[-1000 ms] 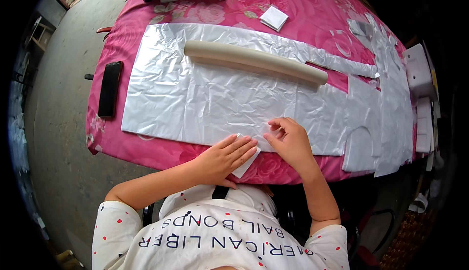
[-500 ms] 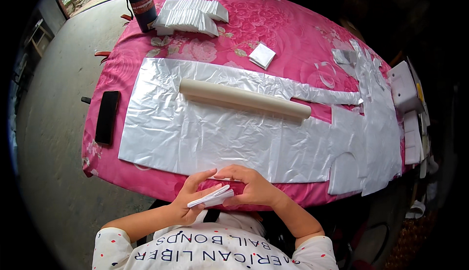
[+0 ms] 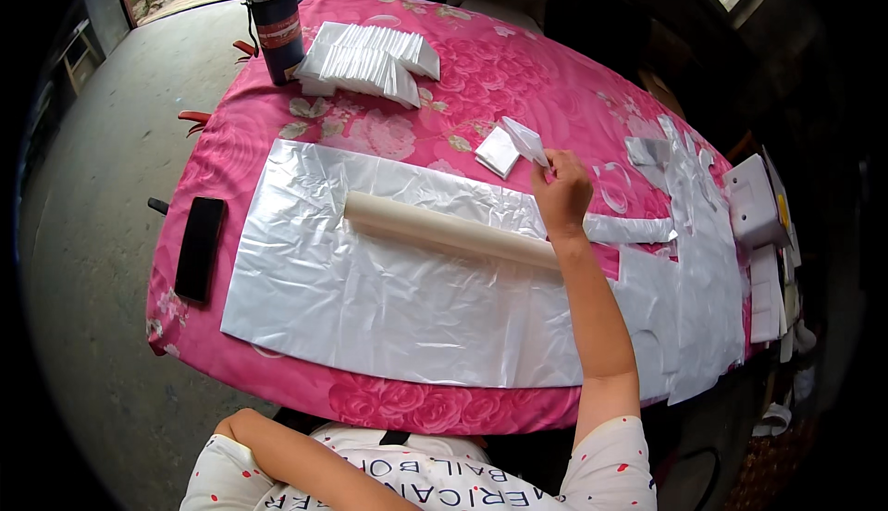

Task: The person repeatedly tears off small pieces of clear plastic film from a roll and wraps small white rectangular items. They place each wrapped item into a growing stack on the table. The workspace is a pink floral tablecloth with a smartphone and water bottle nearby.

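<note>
Right hand (image 3: 561,192) grip pinched shut on 1 folded white piece (image 3: 527,140), held just above the square stack (image 3: 497,151) on the worktop (image 3: 555,76), beyond the roll (image 3: 449,230). Left hand out of view.

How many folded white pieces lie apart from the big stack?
2: one folded white piece lies flat on the pink tablecloth; another is pinched in the right hand. Others may sit hidden within the stack.

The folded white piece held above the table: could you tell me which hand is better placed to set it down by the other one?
Right. The right hand already grips the folded white piece, beside the small white square. The left hand is out of view.
</note>
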The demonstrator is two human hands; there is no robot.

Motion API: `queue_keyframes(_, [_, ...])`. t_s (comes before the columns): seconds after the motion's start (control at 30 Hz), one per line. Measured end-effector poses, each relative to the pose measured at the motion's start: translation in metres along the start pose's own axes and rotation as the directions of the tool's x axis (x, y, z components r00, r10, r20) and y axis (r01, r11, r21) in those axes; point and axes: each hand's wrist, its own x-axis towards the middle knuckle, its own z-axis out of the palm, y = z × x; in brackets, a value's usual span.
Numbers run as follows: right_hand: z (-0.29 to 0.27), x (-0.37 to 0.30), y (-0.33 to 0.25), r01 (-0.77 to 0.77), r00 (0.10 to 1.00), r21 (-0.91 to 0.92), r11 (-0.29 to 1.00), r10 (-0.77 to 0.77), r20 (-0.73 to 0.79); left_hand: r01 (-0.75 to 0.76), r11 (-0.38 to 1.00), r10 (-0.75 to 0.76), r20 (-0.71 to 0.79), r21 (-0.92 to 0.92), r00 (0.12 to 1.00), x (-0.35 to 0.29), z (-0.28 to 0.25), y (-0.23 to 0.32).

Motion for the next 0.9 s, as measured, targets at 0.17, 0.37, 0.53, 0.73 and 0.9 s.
queue_keyframes(0.17, [0.062,0.011,0.035,0.19,0.976,-0.246,0.95,-0.157,0.148,0.012,1.0,-0.012,0.041,-0.005,0.999,-0.009,-0.001,0.002])
queue_keyframes(0.37, [0.063,0.001,0.012,0.145,0.86,-0.321,0.936,0.041,0.508,-0.001,0.999,-0.003,-0.107,-0.038,0.994,-0.002,-0.006,0.015])
queue_keyframes(0.53, [0.046,-0.008,0.009,0.072,0.869,-0.092,0.993,-0.017,0.494,0.026,0.998,-0.021,0.072,-0.062,0.997,-0.009,-0.005,0.008])
queue_keyframes(0.73, [-0.014,-0.045,-0.026,-0.288,0.674,0.286,0.914,-0.019,0.738,0.038,0.976,-0.055,-0.073,-0.216,0.996,-0.002,-0.013,0.025])
queue_keyframes(0.9, [-0.075,-0.087,-0.015,-0.123,0.721,0.27,0.955,-0.102,0.686,0.497,0.844,-0.326,-0.545,0.199,0.772,-0.048,-0.04,0.012])
